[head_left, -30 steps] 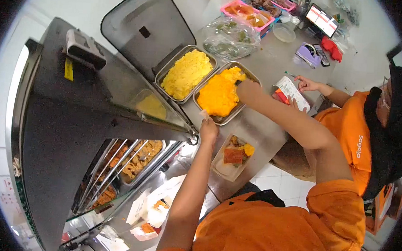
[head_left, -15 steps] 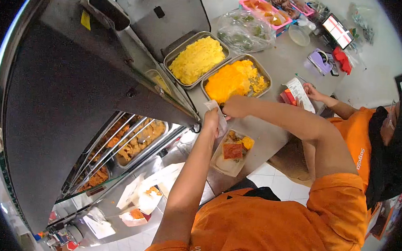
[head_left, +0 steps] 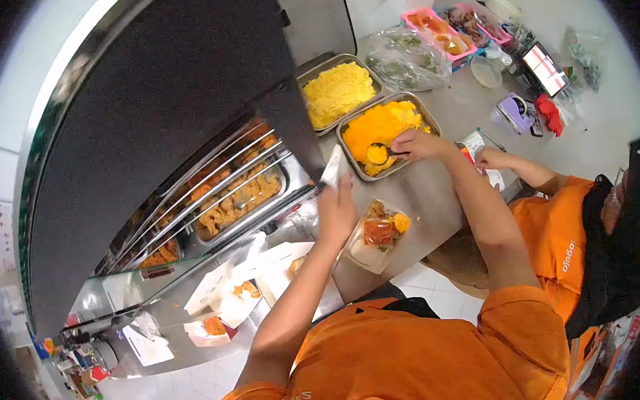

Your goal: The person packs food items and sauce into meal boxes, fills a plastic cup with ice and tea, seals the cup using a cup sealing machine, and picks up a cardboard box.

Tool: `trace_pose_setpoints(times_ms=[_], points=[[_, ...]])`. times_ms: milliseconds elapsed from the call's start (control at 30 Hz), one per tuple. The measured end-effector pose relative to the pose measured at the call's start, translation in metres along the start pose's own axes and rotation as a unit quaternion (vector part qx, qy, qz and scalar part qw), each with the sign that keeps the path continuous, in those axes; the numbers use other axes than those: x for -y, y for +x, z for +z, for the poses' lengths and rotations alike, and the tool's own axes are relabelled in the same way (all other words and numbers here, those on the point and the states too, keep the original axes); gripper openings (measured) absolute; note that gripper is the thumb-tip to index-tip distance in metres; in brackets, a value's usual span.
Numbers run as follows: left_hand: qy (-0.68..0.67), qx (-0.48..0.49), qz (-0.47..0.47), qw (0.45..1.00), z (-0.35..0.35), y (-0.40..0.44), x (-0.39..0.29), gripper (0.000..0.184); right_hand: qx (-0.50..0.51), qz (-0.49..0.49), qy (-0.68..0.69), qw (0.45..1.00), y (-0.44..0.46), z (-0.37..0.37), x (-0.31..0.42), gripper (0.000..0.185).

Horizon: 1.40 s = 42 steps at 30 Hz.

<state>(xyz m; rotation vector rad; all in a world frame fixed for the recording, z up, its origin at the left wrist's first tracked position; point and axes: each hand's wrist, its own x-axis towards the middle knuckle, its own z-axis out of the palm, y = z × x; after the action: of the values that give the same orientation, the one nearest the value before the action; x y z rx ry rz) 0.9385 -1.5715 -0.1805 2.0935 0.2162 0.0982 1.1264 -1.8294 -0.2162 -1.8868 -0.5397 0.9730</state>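
Note:
My right hand (head_left: 417, 145) is wrapped round the handle of a dark spoon (head_left: 392, 154). The spoon's bowl, filled with orange-yellow food, is over the front of a metal tray (head_left: 366, 176) of the same soft food. Between the fingers of my left hand (head_left: 338, 210) is a white slip of paper (head_left: 332, 165), standing up beside that tray. Below and to the right of this hand, a clear food box (head_left: 364, 260) holds a reddish piece, some brown food and a yellow scoop.
A second tray (head_left: 341, 91) of paler yellow food stands behind. Left is a dark-lidded display case (head_left: 171, 117) with fried food behind rails. Open cartons (head_left: 219, 296) lie below it. At right, a co-worker's hand (head_left: 492, 159) is by a receipt; a plastic bag (head_left: 409, 59) lies at the back.
My right hand has moved right and up from beside my left hand, and the loaded spoon now shows. My left hand has turned, its paper upright. The view has shifted slightly.

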Motion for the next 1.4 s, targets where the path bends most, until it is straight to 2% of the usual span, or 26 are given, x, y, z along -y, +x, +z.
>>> trace_pose_setpoints(times_ms=[133, 167, 200, 233, 267, 300, 367, 400, 467, 500, 533, 567, 600, 633, 733, 767, 833, 867, 1000, 1033, 1133, 1267, 1300, 1333, 1367, 1400], points=[[-0.252, 0.014, -0.046, 0.967, -0.099, -0.096, -0.009, 0.035, -0.091, -0.143, -0.068, 0.983, -0.025, 0.014, 0.016, 0.019], [-0.313, 0.001, -0.059, 0.948, -0.122, -0.129, 0.0, 0.035, -0.075, -0.099, -0.041, 0.991, -0.042, 0.034, 0.053, 0.019], [-0.276, -0.007, -0.102, 0.956, -0.141, -0.165, 0.017, 0.036, -0.062, -0.054, -0.014, 0.997, -0.059, 0.055, 0.09, 0.02], [-0.242, -0.018, -0.145, 0.959, -0.157, -0.202, 0.044, 0.036, 0.002, -0.001, -0.011, 1.0, -0.068, 0.078, 0.125, 0.021], [-0.211, -0.027, -0.182, 0.96, -0.168, -0.237, 0.071, 0.037, 0.044, 0.005, 0.015, 0.999, -0.068, 0.109, 0.132, 0.022], [-0.222, -0.079, -0.154, 0.96, -0.173, -0.269, 0.096, 0.037, 0.079, 0.016, 0.04, 0.996, -0.07, 0.14, 0.139, 0.022], [-0.151, -0.106, -0.239, 0.953, -0.203, -0.329, 0.131, 0.032, 0.083, 0.041, -0.015, 0.996, -0.063, 0.227, 0.16, 0.022], [-0.119, -0.113, -0.28, 0.946, -0.221, -0.359, 0.149, 0.029, 0.098, 0.044, 0.028, 0.994, -0.057, 0.278, 0.183, 0.02], [-0.121, -0.237, -0.378, 0.887, -0.253, -0.413, 0.221, 0.02, 0.162, 0.038, 0.09, 0.982, -0.036, 0.379, 0.189, 0.02], [-0.155, -0.32, -0.414, 0.838, -0.272, -0.432, 0.255, 0.017, 0.199, 0.012, 0.062, 0.978, -0.015, 0.424, 0.182, 0.02], [-0.203, -0.394, -0.42, 0.792, -0.292, -0.446, 0.282, 0.015, 0.178, 0.022, 0.077, 0.981, -0.008, 0.473, 0.196, 0.023], [-0.256, -0.45, -0.398, 0.757, -0.312, -0.451, 0.296, 0.014, 0.214, -0.022, 0.044, 0.976, 0.023, 0.52, 0.172, 0.022], [-0.307, -0.503, -0.372, 0.718, -0.331, -0.454, 0.309, 0.014, 0.171, -0.114, -0.046, 0.978, 0.039, 0.562, 0.168, 0.022], [-0.322, -0.51, -0.363, 0.71, -0.346, -0.45, 0.318, 0.016, 0.126, -0.205, -0.135, 0.961, 0.047, 0.598, 0.172, 0.022], [-0.438, -0.492, -0.299, 0.691, -0.373, -0.446, 0.368, 0.026, 0.031, -0.271, -0.403, 0.874, 0.048, 0.668, 0.191, 0.014], [-0.445, -0.459, -0.295, 0.71, -0.376, -0.445, 0.379, 0.029, 0.011, -0.311, -0.437, 0.844, 0.05, 0.681, 0.183, 0.016], [-0.436, -0.399, -0.299, 0.749, -0.375, -0.437, 0.396, 0.032, -0.014, -0.314, -0.459, 0.831, 0.044, 0.692, 0.176, 0.015], [-0.376, -0.402, -0.329, 0.767, -0.369, -0.435, 0.422, 0.033, -0.027, -0.315, -0.47, 0.824, 0.041, 0.694, 0.174, 0.014], [-0.422, -0.397, -0.317, 0.751, -0.366, -0.433, 0.367, 0.034, -0.003, -0.217, -0.466, 0.858, 0.042, 0.69, 0.172, 0.018], [-0.43, -0.4, -0.31, 0.747, -0.365, -0.434, 0.364, 0.034, -0.04, -0.236, -0.428, 0.872, 0.044, 0.689, 0.171, 0.017], [-0.366, -0.461, -0.269, 0.763, -0.363, -0.444, 0.354, 0.035, 0.013, -0.228, -0.389, 0.893, 0.046, 0.677, 0.175, 0.015], [-0.178, -0.521, -0.225, 0.804, -0.355, -0.479, 0.348, 0.025, -0.056, -0.178, -0.187, 0.964, 0.019, 0.632, 0.182, 0.02], [-0.131, -0.519, -0.21, 0.818, -0.347, -0.486, 0.347, 0.027, -0.099, -0.199, -0.075, 0.972, 0.005, 0.615, 0.178, 0.02], [-0.168, -0.54, -0.237, 0.79, -0.341, -0.486, 0.31, 0.038, -0.137, -0.161, -0.076, 0.974, -0.011, 0.59, 0.174, 0.019], [-0.152, -0.496, -0.289, 0.805, -0.336, -0.495, 0.288, 0.047, -0.179, -0.121, -0.075, 0.973, -0.029, 0.56, 0.169, 0.019], [-0.128, -0.512, -0.287, 0.799, -0.337, -0.482, 0.221, 0.043, -0.222, -0.081, -0.072, 0.969, -0.045, 0.528, 0.16, 0.018]])
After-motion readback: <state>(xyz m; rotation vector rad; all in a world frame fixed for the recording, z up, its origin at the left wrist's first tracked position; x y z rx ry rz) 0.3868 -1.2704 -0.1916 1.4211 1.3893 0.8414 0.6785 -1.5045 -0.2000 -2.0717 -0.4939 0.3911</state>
